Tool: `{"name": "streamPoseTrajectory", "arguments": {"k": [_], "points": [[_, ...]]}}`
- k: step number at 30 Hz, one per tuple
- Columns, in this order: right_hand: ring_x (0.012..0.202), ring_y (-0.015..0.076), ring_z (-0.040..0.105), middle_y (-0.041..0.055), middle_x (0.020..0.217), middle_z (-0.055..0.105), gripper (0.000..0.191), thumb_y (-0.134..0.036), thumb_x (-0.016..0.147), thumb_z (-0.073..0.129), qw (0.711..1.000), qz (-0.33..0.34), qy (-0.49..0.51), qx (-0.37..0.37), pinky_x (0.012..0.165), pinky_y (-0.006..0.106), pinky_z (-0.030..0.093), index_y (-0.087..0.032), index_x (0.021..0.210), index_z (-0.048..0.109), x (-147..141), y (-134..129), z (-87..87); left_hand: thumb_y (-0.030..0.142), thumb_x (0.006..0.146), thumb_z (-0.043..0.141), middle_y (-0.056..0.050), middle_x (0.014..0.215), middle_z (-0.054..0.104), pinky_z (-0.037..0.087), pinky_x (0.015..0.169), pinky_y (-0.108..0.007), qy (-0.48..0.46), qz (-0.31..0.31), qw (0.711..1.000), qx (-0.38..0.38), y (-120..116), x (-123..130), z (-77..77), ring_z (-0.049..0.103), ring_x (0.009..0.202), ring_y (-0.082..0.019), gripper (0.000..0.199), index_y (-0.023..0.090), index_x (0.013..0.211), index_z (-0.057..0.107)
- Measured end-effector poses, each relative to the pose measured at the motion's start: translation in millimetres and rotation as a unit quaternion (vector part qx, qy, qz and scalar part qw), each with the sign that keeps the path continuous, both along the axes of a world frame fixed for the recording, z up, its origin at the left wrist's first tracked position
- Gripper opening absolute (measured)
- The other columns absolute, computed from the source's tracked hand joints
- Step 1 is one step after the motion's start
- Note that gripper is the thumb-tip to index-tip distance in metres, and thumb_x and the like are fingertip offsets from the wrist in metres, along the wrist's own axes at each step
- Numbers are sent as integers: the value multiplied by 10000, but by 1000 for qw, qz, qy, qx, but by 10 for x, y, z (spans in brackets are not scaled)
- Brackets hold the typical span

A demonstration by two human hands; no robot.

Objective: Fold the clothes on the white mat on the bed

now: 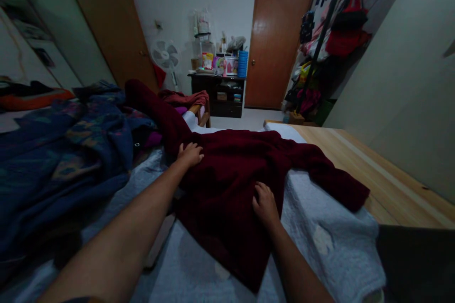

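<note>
On the dark bench point(199, 92) against the far wall, a yellow-and-red packet point(207, 60) and a pink-and-white box point(232, 66) bear printing too small and blurred to read; a blue cylindrical container point(242, 64) stands just beside the box. Nearer, a maroon long-sleeved garment point(234, 165) lies spread across the bed point(192, 260), on a pale blue-grey sheet, its body between the person's arms. One sleeve runs up and away to the left, the other out to the right, its cuff reaching the edge of pale wooden boards point(355, 156). The left hand point(191, 154) rests palm down on the garment near the base of the left-lying sleeve, fingers moderately spread and touching the cloth, with no fold gripped. The right hand point(265, 202) lies lower, on the right side of the garment's body; its fingers are loosely bent and close together, tips against the fabric, and whether they pinch any of it cannot be told. A blue patterned garment point(95, 147) is heaped to the left, near the maroon sleeve.
</note>
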State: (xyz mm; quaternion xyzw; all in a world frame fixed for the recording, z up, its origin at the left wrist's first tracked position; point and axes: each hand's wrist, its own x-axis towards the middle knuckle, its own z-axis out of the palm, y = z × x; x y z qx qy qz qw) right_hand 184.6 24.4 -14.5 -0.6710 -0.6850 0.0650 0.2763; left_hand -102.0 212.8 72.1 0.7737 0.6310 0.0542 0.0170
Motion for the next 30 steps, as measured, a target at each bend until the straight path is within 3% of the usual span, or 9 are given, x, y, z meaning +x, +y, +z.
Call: {"name": "streamPoseTrajectory", "arguments": {"k": [3,7,10,13,16,18,24,30], "points": [[1250,245,478,133,1325,563,367,-149,840,456,1000,-4,-7,-5,1077,382,363,-132,1167,623,-13,-2,-1,245,854,479,-108,1368,540,271,1118,-482,-81,-8,991,105,-323,13,84,435,1308,-255,355,213,1178,622],[1255,233,489,125,1327,572,398,-134,843,442,999,5,-31,-9,1096,377,348,-143,1202,613,-29,-12,10,181,826,442,-75,1050,637,435,984,-331,-219,-17,957,187,-1000,39,121,585,1045,-201,216,202,923,634],[1304,234,454,147,1380,535,469,-119,844,421,997,29,-62,-34,1123,388,313,-109,1293,558,-34,-49,34,168,822,415,-43,949,645,481,899,-317,-269,-28,955,119,-1466,2,-32,615,950,-193,211,228,887,607],[1373,267,379,165,1467,444,544,-141,851,430,993,41,-85,-76,1131,450,290,-93,1392,466,-37,-128,75,65,709,433,-57,1055,658,467,953,-332,-245,-58,968,6,-1736,-67,-314,611,1030,-198,383,215,1009,617],[1405,291,330,161,1513,379,574,-188,855,471,988,48,-94,-111,1128,497,277,-120,1424,435,-41,-239,119,1,615,445,-81,1317,569,366,1092,-355,-216,-102,970,-33,-1838,-119,-565,510,1243,-205,678,208,1253,544],[1412,296,318,153,1519,371,584,-205,847,497,987,50,-97,-120,1128,505,274,-136,1424,439,-38,-324,140,11,633,469,-85,1403,501,314,1130,-381,-202,-116,972,-28,-1857,-125,-646,439,1319,-216,744,218,1348,475],[1398,256,355,132,1484,434,552,-216,861,503,990,63,-83,-90,1136,451,295,-144,1407,461,35,-576,160,134,731,540,-111,1397,464,360,1059,-393,-135,-52,989,-15,-1879,-2,-629,477,1247,-261,681,222,1398,436],[1349,258,428,176,1438,479,521,-185,816,537,991,71,-80,-86,1125,412,319,-110,1332,539,-26,-843,217,197,801,533,-111,1395,459,362,1037,-421,-83,-10,995,57,-1987,118,-719,448,1237,-296,628,232,1419,425]]}}
